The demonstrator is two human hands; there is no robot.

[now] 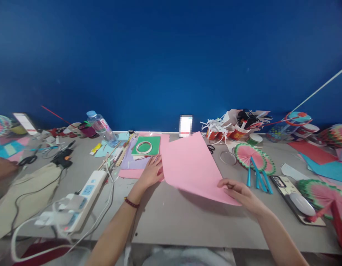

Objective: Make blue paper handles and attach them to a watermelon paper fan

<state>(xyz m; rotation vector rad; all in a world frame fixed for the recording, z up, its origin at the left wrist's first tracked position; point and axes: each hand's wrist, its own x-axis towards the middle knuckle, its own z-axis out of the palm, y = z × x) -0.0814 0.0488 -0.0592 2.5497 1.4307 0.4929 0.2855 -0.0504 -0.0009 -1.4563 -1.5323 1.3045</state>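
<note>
A large pink paper sheet lies tilted in the middle of the grey table, its near edge lifted. My right hand pinches that near right edge, fingers closed on the paper. My left hand lies flat with fingers stretched out, pressing on the sheet's left edge and a smaller pink sheet beneath it. A red bead bracelet is on my left wrist.
A white power strip with cables lies at left. Behind my left hand are a green card with a tape ring and a water bottle. At right lie pink-green paper fans, a phone and cups of scraps.
</note>
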